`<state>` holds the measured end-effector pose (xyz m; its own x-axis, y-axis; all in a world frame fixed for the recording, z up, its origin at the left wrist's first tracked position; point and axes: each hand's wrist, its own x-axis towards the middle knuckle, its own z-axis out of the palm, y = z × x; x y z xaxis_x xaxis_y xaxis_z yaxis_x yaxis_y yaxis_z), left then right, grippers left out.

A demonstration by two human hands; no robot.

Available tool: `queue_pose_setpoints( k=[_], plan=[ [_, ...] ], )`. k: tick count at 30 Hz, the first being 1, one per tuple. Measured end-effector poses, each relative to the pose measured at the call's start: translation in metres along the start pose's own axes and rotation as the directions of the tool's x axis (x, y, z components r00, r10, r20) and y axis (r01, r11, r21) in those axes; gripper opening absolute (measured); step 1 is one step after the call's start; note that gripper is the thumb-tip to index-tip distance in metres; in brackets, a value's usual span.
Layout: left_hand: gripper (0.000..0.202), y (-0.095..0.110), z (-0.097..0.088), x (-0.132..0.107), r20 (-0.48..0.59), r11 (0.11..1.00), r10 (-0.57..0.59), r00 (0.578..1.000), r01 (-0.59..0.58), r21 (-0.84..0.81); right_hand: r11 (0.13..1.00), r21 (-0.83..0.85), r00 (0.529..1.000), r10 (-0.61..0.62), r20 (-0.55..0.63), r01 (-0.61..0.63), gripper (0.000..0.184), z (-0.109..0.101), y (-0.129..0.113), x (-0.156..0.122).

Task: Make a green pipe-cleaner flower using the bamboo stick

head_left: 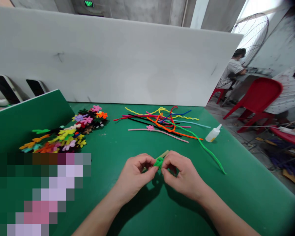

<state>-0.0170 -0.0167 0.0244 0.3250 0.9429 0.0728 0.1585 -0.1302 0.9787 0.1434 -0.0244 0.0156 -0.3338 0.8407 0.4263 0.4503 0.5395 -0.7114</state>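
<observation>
Between my two hands is a small looped piece of green pipe cleaner (158,162), bent into rounded petals. My left hand (140,172) pinches its left side between thumb and index finger. On the other side, the fingertips of my right hand (180,173) are closed on it as well. A thin beige stick (164,154) shows just behind the green piece; whether it is held or lies on the table I cannot tell. Beyond my hands lie loose pipe cleaners in several colours, among them a long green one (206,149) and a pale pink one (159,130).
A pink pipe-cleaner flower (150,127) lies among the strands. At the right stands a small white squeeze bottle (213,133). Many finished flowers (68,134) are heaped at the left by a green divider (34,121). A white panel (137,62) closes off the table's back.
</observation>
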Motion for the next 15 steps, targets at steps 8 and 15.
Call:
queue_pose_setpoints(
  k=[8,15],
  plan=[
    [0.009,0.0,0.0028,-0.0006,-0.044,0.959,0.145,0.988,-0.129,0.253,0.996,-0.09,0.993,-0.016,-0.118,0.006,0.012,0.005,-0.0023,-0.0015],
    [0.009,-0.0036,0.0022,0.0001,-0.116,0.937,0.217,0.969,-0.174,0.303,0.99,0.03,0.985,0.142,-0.102,-0.14,0.008,0.0068,-0.0058,-0.0028]
  ],
)
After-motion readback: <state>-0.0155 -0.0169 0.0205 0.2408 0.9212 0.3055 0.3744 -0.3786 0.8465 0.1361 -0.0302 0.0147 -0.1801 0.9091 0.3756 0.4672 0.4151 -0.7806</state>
